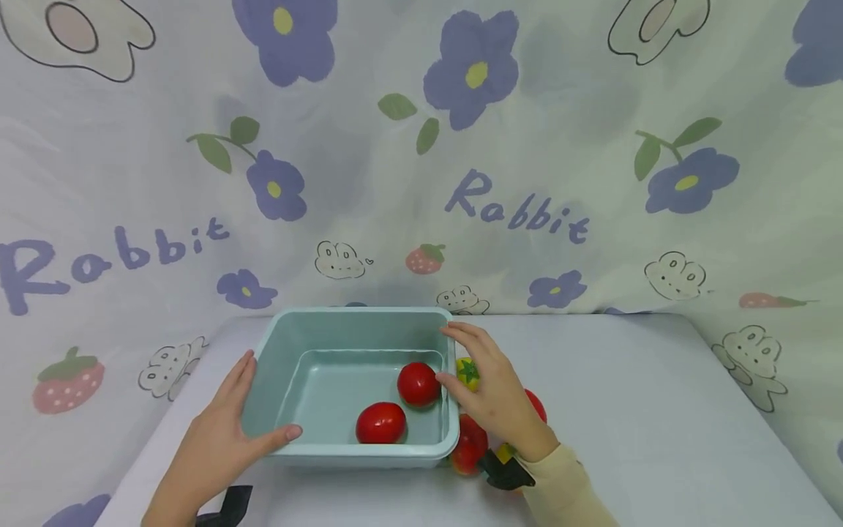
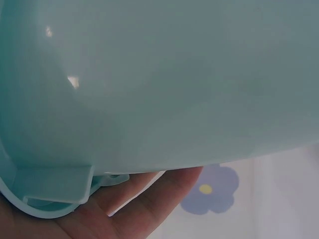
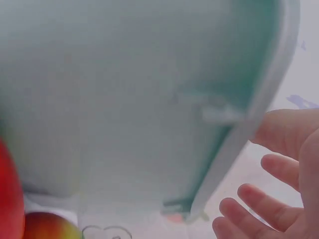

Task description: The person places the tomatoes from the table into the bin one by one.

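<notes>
A pale green plastic basin (image 1: 329,449) sits on the white table. Inside it lie two glossy red tomatoes, a rounder one (image 1: 418,385) at the right and a longer one (image 1: 381,423) nearer the front. My left hand (image 1: 214,432) holds the basin's front-left corner, thumb over the front rim and fingers along the outer left wall; in the left wrist view its fingers (image 2: 144,204) lie below the wall. My right hand (image 1: 490,388) touches the right rim with thumb and fingertips. In the right wrist view its other fingers (image 3: 264,204) are spread, apart from the basin.
Right of the basin, partly under my right hand, lie red and yellow fruits (image 1: 469,446) and a yellow piece with a green star-shaped top (image 1: 467,373). Another red one (image 1: 536,405) shows behind the wrist. A printed cloth (image 1: 369,183) hangs behind the table (image 1: 658,410).
</notes>
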`<state>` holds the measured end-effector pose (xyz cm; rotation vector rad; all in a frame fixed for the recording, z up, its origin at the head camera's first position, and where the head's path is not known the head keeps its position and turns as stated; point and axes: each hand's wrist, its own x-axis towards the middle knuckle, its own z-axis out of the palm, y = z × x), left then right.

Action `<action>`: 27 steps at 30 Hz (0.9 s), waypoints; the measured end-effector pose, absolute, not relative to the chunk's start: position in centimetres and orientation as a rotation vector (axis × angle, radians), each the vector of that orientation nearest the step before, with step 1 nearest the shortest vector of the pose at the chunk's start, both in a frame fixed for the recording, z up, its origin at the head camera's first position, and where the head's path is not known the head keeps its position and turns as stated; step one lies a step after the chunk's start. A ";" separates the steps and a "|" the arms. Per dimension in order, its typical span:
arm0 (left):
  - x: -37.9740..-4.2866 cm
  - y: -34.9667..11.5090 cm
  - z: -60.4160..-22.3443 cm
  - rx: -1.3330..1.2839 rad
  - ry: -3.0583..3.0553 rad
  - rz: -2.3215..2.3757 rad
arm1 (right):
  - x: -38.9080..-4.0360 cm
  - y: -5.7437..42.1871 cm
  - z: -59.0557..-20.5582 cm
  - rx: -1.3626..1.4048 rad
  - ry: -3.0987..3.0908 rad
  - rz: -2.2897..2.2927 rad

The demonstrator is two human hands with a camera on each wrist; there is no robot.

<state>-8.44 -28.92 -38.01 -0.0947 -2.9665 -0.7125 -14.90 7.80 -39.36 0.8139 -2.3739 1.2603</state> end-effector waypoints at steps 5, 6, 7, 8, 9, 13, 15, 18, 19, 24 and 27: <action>-8.3 -29.0 -38.0 -0.089 -2.966 -0.720 | -15.3 9.1 -39.3 0.740 -2.419 1.252; -8.3 -29.0 -38.0 -0.086 -2.968 -0.722 | -15.4 9.4 -39.4 0.729 -2.419 1.255; -8.3 -29.0 -38.0 -0.083 -2.971 -0.727 | -15.5 9.7 -39.4 0.718 -2.418 1.252; -8.2 -29.0 -38.0 -0.081 -2.974 -0.730 | -15.7 10.1 -39.5 0.710 -2.413 1.246; -8.2 -29.0 -38.0 -0.081 -2.977 -0.729 | -15.9 10.3 -39.6 0.702 -2.408 1.240; -8.3 -29.0 -38.1 -0.091 -2.972 -0.710 | -16.6 11.2 -39.9 0.679 -2.395 1.236; -8.3 -29.0 -38.1 -0.096 -2.969 -0.716 | -16.9 11.5 -40.0 0.672 -2.408 1.247; -8.3 -29.1 -38.1 -0.095 -2.967 -0.731 | -17.2 11.6 -40.3 0.658 -2.446 1.253; -8.3 -29.1 -38.1 -0.094 -2.967 -0.736 | -17.3 11.6 -40.4 0.654 -2.460 1.252; -8.5 -29.1 -38.2 -0.112 -2.959 -0.724 | -17.7 11.5 -41.2 0.628 -2.528 1.261; -8.5 -29.0 -38.1 -0.120 -2.960 -0.720 | -17.9 11.5 -41.6 0.617 -2.564 1.288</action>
